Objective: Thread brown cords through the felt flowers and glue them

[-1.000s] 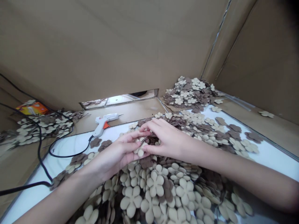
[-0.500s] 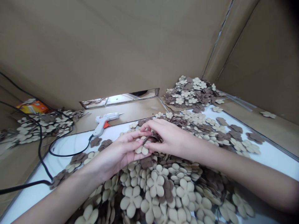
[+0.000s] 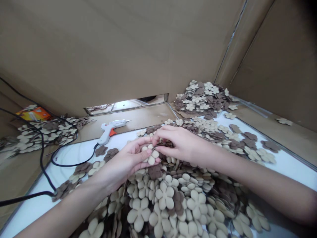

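Over the middle of the table, my left hand (image 3: 131, 154) holds a beige five-petal flower cutout (image 3: 150, 158), its thumb lying on the petals and its fingers beneath. Close against it, my right hand (image 3: 183, 143) pinches thin brown cords (image 3: 164, 143) and brings their ends to the flower's face. The right fingertips partly cover the cords, so how they meet the flower's centre is hard to see. A large heap of beige and brown flower cutouts (image 3: 164, 195) spreads below both hands.
A white glue gun (image 3: 107, 132) with an orange trigger lies left of my hands, its black cable (image 3: 71, 164) looping leftward. More flower piles stand at back right (image 3: 205, 99) and far left (image 3: 49, 134), near an orange packet (image 3: 34, 114). Cardboard walls (image 3: 119, 56) enclose the table.
My right hand has shifted and turned slightly, with the cords now lower and flatter between its fingers. The flower in my left hand is tilted up and shows more of its face.
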Demonstrator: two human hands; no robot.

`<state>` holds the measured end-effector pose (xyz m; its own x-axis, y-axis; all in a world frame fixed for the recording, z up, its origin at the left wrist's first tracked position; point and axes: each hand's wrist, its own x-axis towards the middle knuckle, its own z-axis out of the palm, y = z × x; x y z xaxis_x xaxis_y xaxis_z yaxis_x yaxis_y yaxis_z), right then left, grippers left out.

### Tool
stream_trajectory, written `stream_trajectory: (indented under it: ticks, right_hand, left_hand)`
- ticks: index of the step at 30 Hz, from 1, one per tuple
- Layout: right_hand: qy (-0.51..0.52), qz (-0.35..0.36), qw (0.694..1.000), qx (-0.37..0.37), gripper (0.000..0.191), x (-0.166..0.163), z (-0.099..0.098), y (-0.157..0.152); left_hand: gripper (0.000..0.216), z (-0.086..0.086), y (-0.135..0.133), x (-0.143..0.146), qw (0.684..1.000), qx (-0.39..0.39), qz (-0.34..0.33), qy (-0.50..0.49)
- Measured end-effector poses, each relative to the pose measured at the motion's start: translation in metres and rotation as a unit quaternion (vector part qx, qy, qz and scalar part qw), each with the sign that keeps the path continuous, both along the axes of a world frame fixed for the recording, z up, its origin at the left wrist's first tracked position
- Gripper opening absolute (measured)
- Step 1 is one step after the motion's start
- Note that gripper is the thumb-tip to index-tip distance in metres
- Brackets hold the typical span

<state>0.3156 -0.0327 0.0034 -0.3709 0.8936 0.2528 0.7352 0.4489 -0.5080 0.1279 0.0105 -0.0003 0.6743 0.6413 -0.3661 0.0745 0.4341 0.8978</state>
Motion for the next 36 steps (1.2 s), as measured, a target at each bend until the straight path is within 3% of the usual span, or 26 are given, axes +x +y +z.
stream_trajectory:
  ticks: [5, 12, 16, 23, 28, 36]
  right_hand:
    - [-0.037, -0.001, 0.999, 0.038, 0.015, 0.002, 0.006, -0.003]
    - [-0.130, -0.070, 0.984, 0.101, 0.016, 0.005, 0.015, -0.015]
    - [-0.142, -0.078, 0.985, 0.064, 0.026, 0.003, 0.012, -0.015]
    - [-0.021, -0.030, 0.997, -0.062, 0.035, 0.010, 0.004, 0.000]
    - [0.032, 0.005, 0.989, -0.146, 0.030, 0.018, 0.001, 0.009]
    - [0.049, 0.042, 0.983, -0.172, 0.018, 0.019, 0.009, 0.009]
  left_hand:
    - [0.031, 0.002, -0.001, 0.001, 1.000, 0.008, 0.008, 0.007]
    - [0.036, 0.002, -0.002, 0.001, 0.999, 0.033, 0.019, 0.023]
    - [0.037, 0.004, -0.004, 0.000, 0.999, 0.043, 0.002, 0.021]
    - [0.043, 0.004, -0.007, 0.000, 0.997, 0.065, 0.004, 0.033]
    - [0.068, 0.003, -0.007, -0.001, 0.996, 0.086, 0.006, 0.030]
    - [0.071, 0.006, -0.008, 0.001, 0.996, 0.081, -0.005, 0.044]
